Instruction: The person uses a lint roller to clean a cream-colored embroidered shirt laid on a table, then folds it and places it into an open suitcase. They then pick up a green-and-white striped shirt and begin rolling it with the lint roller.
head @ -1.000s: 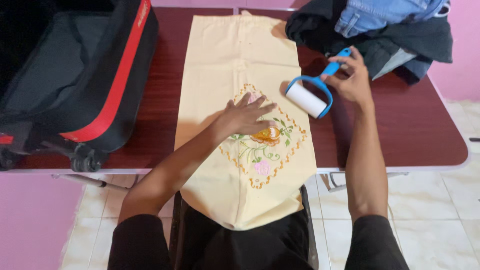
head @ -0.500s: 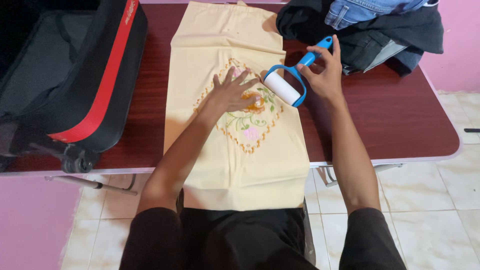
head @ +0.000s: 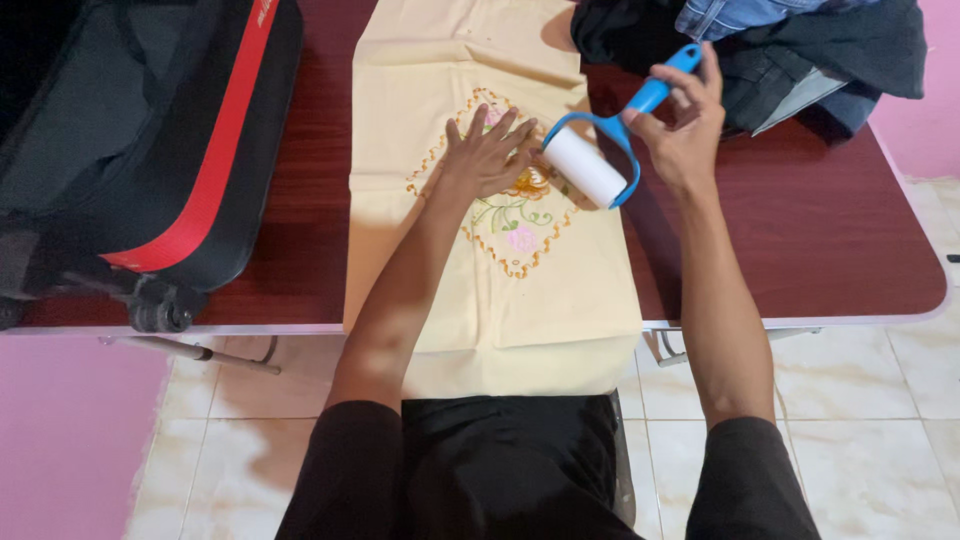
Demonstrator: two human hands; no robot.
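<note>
In the head view, the left hand (head: 487,152) lies flat, fingers spread, on the embroidered cream cloth (head: 500,270) spread over the dark red tabletop (head: 800,240). The right hand (head: 682,130) grips the blue handle of a lint roller (head: 592,165), whose white roll touches the cloth beside the left fingertips. A black suitcase (head: 140,140) sits at left, piled clothes (head: 780,50) behind.

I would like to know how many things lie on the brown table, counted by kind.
Embroidered yellow cloth: 1
Lint roller with blue handle, held in the right hand: 1
Black suitcase with red stripe: 1
Pile of dark and denim clothes: 1
Total: 4
The left hand presses flat on the cloth.
</note>
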